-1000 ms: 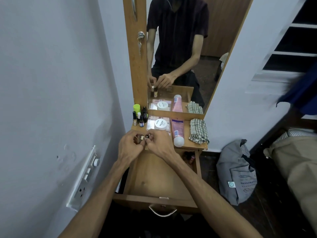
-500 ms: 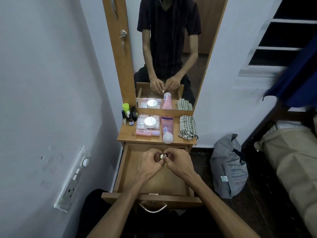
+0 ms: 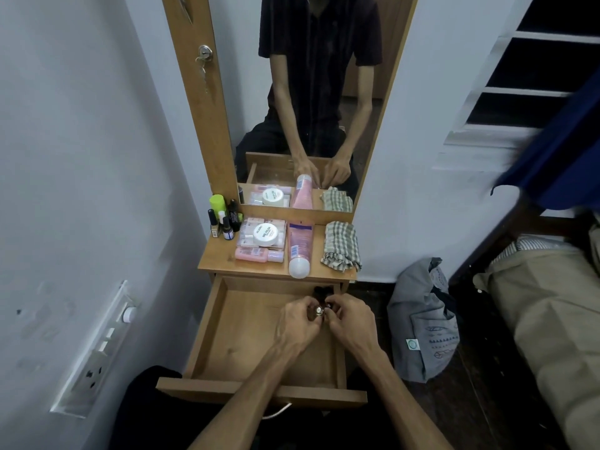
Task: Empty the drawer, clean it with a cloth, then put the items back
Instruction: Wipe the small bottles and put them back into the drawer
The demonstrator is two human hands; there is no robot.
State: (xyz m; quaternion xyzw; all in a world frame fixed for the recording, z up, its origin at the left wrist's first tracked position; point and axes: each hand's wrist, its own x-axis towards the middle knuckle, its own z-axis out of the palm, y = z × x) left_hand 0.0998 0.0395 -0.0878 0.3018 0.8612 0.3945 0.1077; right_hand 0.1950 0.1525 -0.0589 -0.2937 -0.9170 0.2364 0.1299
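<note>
Hands lowered into drawer (image 3: 207,336) | left hand (image 3: 300,323), right hand (image 3: 349,321) pinch small bottle (image 3: 318,310)

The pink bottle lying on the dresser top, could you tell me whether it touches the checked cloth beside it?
Apart. The head view shows a strip of bare wood between the pink bottle and the checked cloth along their whole length.

You have two hands, the left hand (image 3: 300,321) and right hand (image 3: 349,319), over one open drawer (image 3: 246,339). On the dresser top (image 3: 220,258) you have one checked cloth (image 3: 341,250), one pink lotion bottle (image 3: 300,246) and one white jar (image 3: 265,234).
</note>
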